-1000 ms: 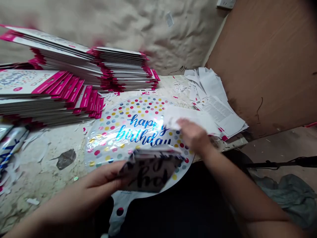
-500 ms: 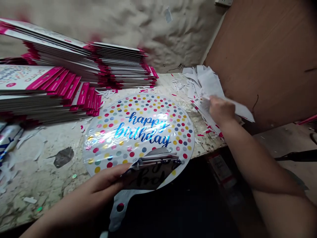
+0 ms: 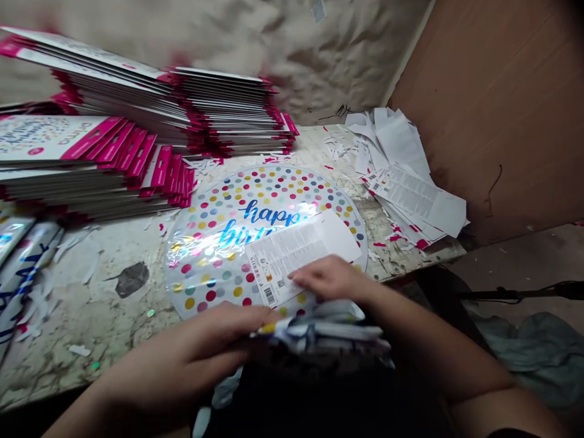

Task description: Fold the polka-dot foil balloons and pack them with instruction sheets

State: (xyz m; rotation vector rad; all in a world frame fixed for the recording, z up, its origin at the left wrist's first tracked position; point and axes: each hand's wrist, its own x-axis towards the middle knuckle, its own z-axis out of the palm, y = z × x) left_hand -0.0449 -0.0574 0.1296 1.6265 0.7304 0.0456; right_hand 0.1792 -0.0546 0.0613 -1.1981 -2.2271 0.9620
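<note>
Fingers of the left hand (image 3: 201,344) grip a folded bundle (image 3: 326,340) on the near side of the dotted balloon (image 3: 223,258). Those of the right hand (image 3: 335,278) curl at a printed card (image 3: 301,246) over the balloon; whether they pinch it cannot be told. Packets (image 3: 50,139) are stacked left of the balloon, papers (image 3: 404,191) lie right.

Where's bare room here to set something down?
The likeliest patch is worn whitish worktop between the round dotted foil balloon and the folded silvery foil pieces, though paper scraps dot it. Right of the balloon, a narrow littered strip meets the heaped white paper sheets. Back left is crowded with stacked pink-and-white card packs.
</note>
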